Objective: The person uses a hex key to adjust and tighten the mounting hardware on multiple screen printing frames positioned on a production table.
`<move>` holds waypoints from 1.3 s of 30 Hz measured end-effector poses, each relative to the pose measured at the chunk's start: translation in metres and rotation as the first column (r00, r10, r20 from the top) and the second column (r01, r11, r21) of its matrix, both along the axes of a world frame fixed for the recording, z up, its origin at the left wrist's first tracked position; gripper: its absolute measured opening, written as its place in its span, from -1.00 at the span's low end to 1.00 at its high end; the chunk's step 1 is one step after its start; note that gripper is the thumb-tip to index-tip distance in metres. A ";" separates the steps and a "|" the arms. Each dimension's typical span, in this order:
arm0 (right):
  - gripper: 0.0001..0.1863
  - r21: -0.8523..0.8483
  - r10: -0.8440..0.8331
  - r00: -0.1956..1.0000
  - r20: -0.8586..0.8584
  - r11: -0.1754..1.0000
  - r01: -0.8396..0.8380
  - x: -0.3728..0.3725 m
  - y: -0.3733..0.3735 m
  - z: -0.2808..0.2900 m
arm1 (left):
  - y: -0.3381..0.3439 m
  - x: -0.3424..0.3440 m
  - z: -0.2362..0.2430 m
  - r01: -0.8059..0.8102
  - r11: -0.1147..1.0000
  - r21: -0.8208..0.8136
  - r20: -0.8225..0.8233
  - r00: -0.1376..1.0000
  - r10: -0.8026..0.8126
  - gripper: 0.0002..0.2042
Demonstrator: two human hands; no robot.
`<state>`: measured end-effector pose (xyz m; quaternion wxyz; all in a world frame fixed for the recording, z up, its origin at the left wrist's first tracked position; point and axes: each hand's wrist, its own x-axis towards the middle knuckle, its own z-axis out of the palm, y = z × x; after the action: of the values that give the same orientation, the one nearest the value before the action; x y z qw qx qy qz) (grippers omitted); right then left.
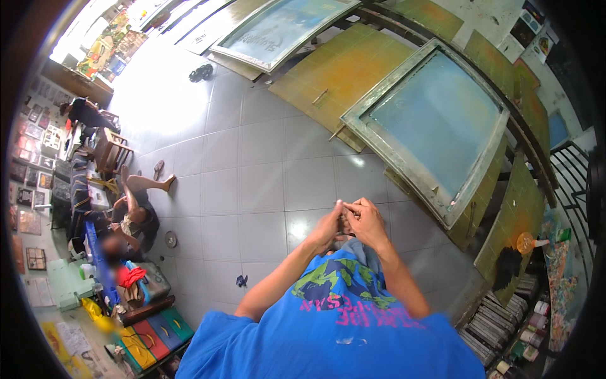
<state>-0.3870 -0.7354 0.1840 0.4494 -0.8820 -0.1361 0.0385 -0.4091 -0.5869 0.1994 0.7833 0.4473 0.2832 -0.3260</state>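
Note:
Both hands meet in front of my waist, above the grey tiled floor. My left hand point(329, 227) is closed, with its thumb pointing up and its fingers curled toward the other hand. Against it, my right hand point(368, 222) is bent into a pinch, its fingertips touching the left fingers. Whatever lies between the fingertips is too small and hidden to name. The nearest large thing is a framed printing screen point(439, 126) with blue mesh, right of and beyond my hands, resting over yellow-green boards.
Another framed screen point(284, 31) lies farther back on the same row. An orange-stained board point(344, 72) sits between them. At the left, a person point(142, 215) sits low beside a cluttered workbench; another person point(88, 114) is farther back. Bottles point(536, 322) crowd a shelf at lower right.

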 end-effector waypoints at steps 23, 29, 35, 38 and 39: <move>-0.20 -0.465 -0.890 0.325 0.319 0.152 0.872 0.074 -0.231 -0.017 | 0.041 0.305 0.042 0.053 -0.140 0.989 -0.146 0.533 -0.833 -0.69; -0.33 -0.303 -0.926 0.285 0.248 0.205 0.931 0.077 -0.235 -0.031 | 0.030 0.340 0.008 0.200 -0.121 0.972 -0.183 0.330 -0.926 -0.59; -0.34 -0.289 -0.954 0.255 0.157 0.202 0.936 0.073 -0.246 -0.023 | 0.014 0.287 0.023 0.127 -0.027 0.992 -0.087 0.491 -0.867 -0.62; -0.36 -0.337 -0.945 0.292 0.148 0.229 0.913 0.076 -0.251 -0.017 | 0.022 0.262 0.020 0.103 0.046 0.994 -0.022 0.579 -0.815 -0.61; -0.37 -0.366 -0.942 0.302 0.144 0.233 0.901 0.077 -0.247 -0.013 | 0.026 0.258 0.024 0.117 0.054 0.992 -0.027 0.601 -0.799 -0.61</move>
<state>-0.3097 -0.9825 0.1711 0.2112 -0.8559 0.4436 -0.1611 -0.1515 -0.5613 0.2234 0.2254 0.9556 0.0056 -0.1897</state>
